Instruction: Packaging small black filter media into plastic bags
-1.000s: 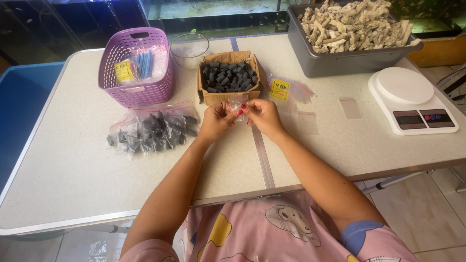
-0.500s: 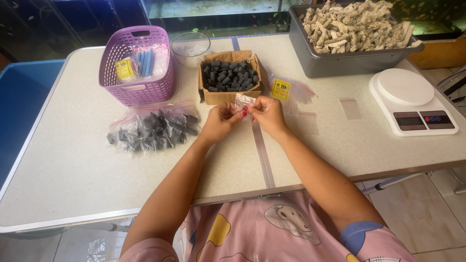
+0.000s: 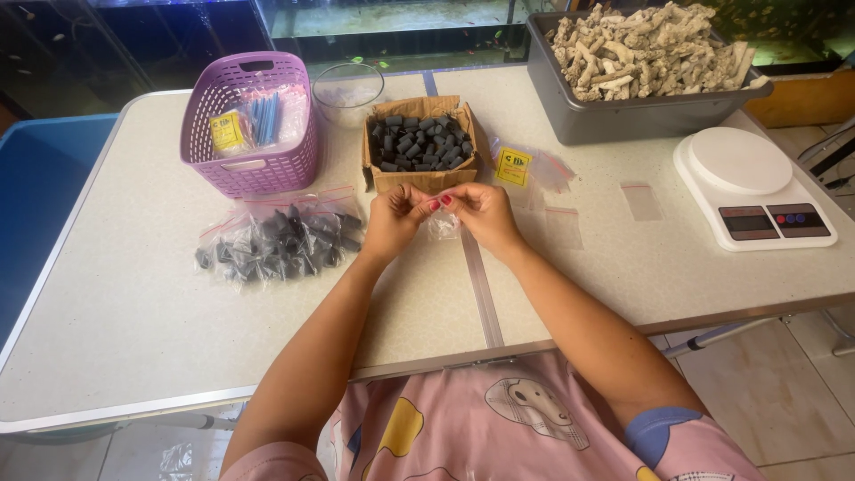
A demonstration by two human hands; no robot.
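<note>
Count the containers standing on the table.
4: purple basket at left, glass bowl behind it, cardboard box in the middle, grey tub at right. None seems hidden.

Pale speckled folding table [image 3: 134, 303] on beige floor tiles [image 3: 775, 401] — dark glass tanks [image 3: 392, 22] behind, daylight

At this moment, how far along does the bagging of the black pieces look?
Done: a pile of filled clear bags lies left of the hands. In hand: the left hand and right hand pinch one small clear bag, apparently empty. Left: the cardboard box is full of black cylinders, and spare empty bags wait on the table.
</note>
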